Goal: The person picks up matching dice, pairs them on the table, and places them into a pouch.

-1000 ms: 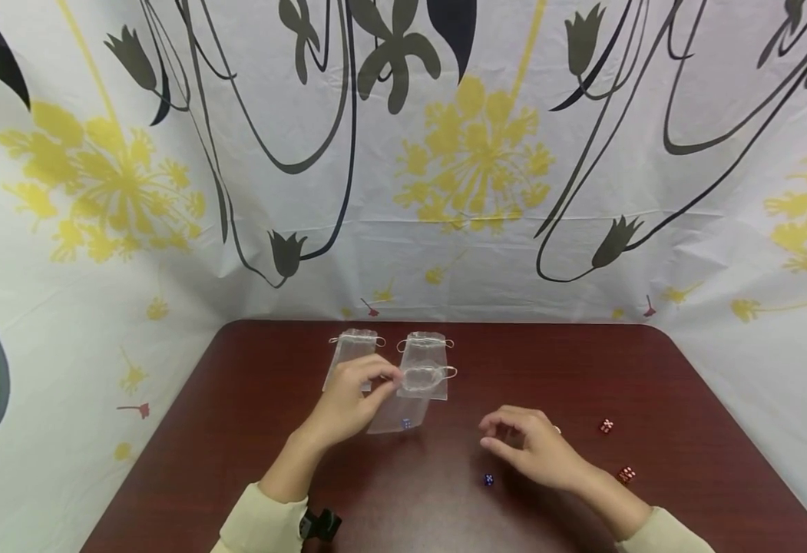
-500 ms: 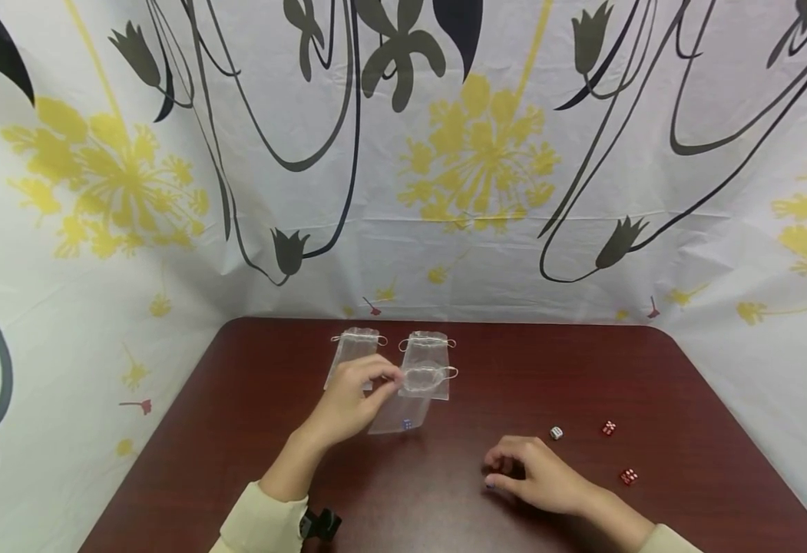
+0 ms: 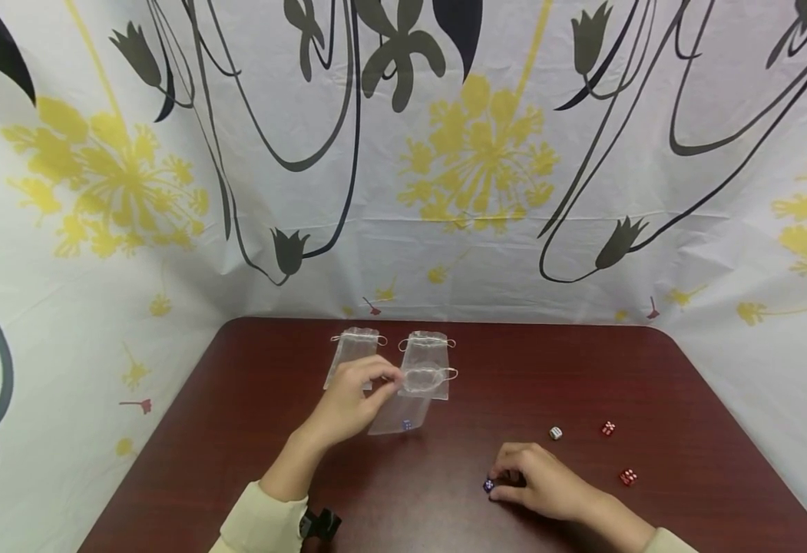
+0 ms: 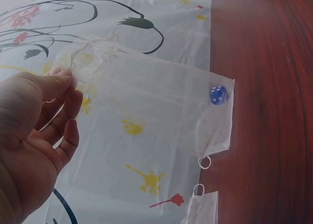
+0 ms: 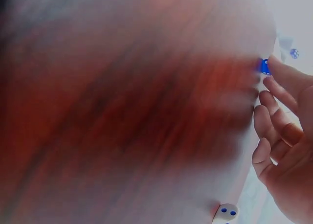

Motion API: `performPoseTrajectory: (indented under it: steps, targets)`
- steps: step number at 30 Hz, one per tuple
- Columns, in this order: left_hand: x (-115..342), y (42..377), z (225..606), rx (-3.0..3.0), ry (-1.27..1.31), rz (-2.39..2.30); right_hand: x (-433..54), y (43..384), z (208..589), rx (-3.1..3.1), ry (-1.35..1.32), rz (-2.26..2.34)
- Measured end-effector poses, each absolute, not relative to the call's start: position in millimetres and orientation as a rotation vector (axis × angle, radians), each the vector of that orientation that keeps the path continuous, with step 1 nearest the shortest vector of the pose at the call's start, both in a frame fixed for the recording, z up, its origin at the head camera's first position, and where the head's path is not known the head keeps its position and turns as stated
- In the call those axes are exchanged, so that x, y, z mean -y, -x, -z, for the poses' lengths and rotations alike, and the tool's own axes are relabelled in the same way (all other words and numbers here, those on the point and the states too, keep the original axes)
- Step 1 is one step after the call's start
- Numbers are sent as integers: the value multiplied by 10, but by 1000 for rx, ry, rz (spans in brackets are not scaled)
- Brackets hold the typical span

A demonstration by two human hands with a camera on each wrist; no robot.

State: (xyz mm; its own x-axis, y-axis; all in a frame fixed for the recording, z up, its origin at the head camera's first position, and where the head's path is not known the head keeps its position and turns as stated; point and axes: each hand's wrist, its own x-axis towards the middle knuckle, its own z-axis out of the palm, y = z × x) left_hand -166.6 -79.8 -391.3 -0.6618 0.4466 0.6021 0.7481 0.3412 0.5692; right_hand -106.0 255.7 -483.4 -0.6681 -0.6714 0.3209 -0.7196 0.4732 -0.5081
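Note:
My left hand (image 3: 351,399) pinches the gathered mouth of a sheer white drawstring pouch (image 4: 156,87) between thumb and forefinger. A blue die (image 4: 218,94) with white pips shows through the mesh at the pouch's far end. Low on the table, toward the right, my right hand (image 3: 541,480) has its thumb and forefinger at a second blue die (image 3: 488,485), pinching it; the right wrist view shows that die at the fingertips, the other fingers loosely bent. A white die (image 3: 556,434) lies just beyond the right hand.
Two red dice, one farther back (image 3: 608,428) and one nearer (image 3: 627,477), lie right of the right hand. More sheer pouches, one on the left (image 3: 357,347) and one on the right (image 3: 425,352), lie flat near the back edge. A patterned curtain (image 3: 486,284) hangs behind the dark red table (image 3: 292,342).
My right hand has come down toward the near side, and its fingertips have closed around the blue die. The left hand stays in place with the pouch.

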Motion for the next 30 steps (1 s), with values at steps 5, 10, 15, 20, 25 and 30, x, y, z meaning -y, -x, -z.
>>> performPoseTrajectory:
  steps: [5,10,15,20,25,30]
  targets:
    - [799,1665,3907,2279,1050,1243,-2516,1048,4822,2678,-1186,-906]
    - [802,1653,3899,2293,1044,1246,-2485,1042,4839,2670,-1185,-891]
    - [815,1643,3893,2301,1043,1245,-2488,1055,4827,2624,-1202,-877]
    - [810,1667,3878,2286,1065,1225,-2546,1164,4637,2536,-1152,-820]
    - [806,1698,3852,2247,1055,1196,-2613,1362,4218,2459,-1081,-823]
    - [791,1711,3846,2232,1057,1202,-2657,1487,3851,2399,-1043,-838]
